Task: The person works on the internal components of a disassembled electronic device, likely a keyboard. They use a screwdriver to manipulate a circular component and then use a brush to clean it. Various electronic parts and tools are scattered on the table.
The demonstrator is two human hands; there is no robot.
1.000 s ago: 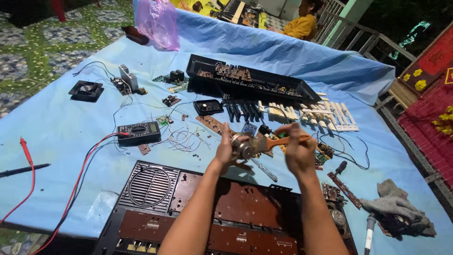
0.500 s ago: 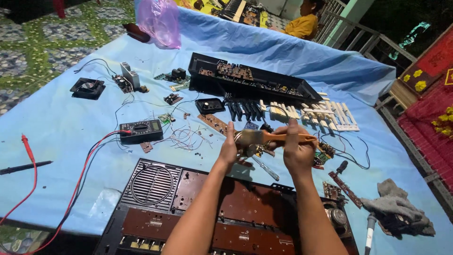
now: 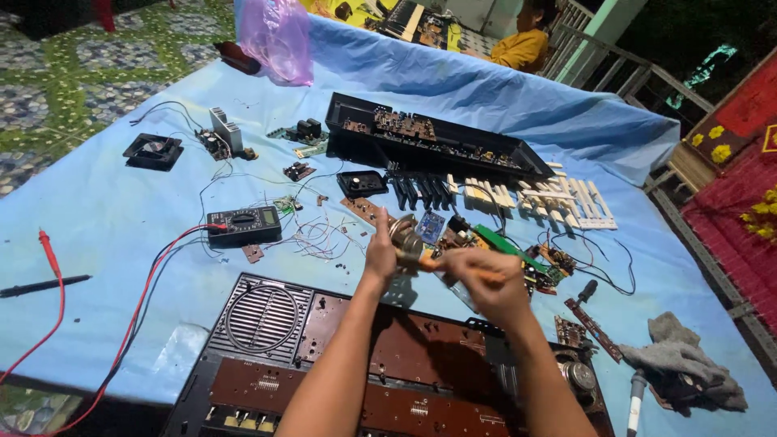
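Pinching a small round silver metal component, the left hand holds it up above the near middle of the blue-covered surface, its grip narrow around the part's left side. The right hand is closed around an orange-handled tool, whose long axis runs nearly level, left to right, with its tip pointing left into the metal component. Which way the component itself faces cannot be told.

Directly below both hands lies an opened brown and black keyboard base with a round speaker grille, at the near edge of the surface. Just behind the hands sit a small blue circuit board and a green circuit board, crowded by loose wires. Left of the grip rests a black multimeter, with its red lead trailing toward the left edge. Farther back lie a long black plastic casing and a row of white keys. A grey rag lies near the right corner, and a pink plastic bag stands at the far edge.
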